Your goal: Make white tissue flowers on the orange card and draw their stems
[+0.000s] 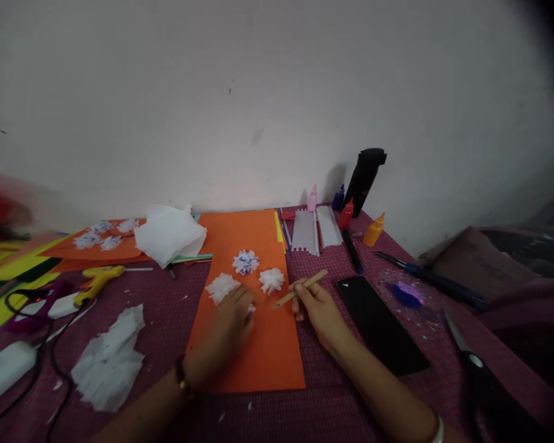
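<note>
An orange sheet (258,363) lies on the table under both hands. On it sit a blue-speckled paper flower (246,262) and two white paper flowers, one to the right (272,280) and one to the left (221,287). My left hand (233,317), smeared by motion, is low over the sheet with curled fingers; a bit of white tissue paper (251,308) shows at its fingertips. My right hand (316,304) grips a thin, flat wooden stick (305,288) between thumb and fingers. The stick slants down to the left, its dark tip just above the orange sheet.
A yellow glue gun (96,280) and tissue paper (111,363) lie left. More flowers rest on orange paper (60,247). To the right are a black phone (381,323), scissors (477,369), a knife (434,277) and paint bottles (373,231). A wall (258,123) stands behind.
</note>
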### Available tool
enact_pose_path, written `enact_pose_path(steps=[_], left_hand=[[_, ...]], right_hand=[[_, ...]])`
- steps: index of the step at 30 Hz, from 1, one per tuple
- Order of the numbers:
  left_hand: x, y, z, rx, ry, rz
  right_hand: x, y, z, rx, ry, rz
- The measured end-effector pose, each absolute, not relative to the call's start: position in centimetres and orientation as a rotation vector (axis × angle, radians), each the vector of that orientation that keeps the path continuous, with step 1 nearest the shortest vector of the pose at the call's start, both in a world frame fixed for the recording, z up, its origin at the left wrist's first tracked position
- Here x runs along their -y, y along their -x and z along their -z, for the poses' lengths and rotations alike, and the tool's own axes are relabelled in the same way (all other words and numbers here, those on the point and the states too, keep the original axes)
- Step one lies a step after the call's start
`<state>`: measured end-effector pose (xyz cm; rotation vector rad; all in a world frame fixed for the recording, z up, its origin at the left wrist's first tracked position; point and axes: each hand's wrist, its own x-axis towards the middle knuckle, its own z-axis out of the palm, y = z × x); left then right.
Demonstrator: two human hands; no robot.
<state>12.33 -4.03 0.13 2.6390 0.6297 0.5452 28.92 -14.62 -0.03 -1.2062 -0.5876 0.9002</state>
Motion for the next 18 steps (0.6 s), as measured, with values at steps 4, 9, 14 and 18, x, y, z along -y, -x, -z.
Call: enact_pose_path(steps=[4,9,14,18], left_hand=[[3.1,-11.7,-0.3,-0.612,-2.531,-0.528],[1.6,-11.6,0.2,-0.634,-2.27,-0.514],[1.1,-11.5,0.4,-0.562,-2.191,-0.528],[0.8,-11.4,0.5,-0.532,-2.218,-0.539]], right_hand=[[14.5,-28.8,0.3,0.632,1.226,-0.918],[14.6,-28.8,0.3,0.654,1.249,-0.933],[14.7,-28.8,0.3,0.665,1.265,-0.932],[14.8,-28.8,0.5,0.677,1.272,-0.923]])
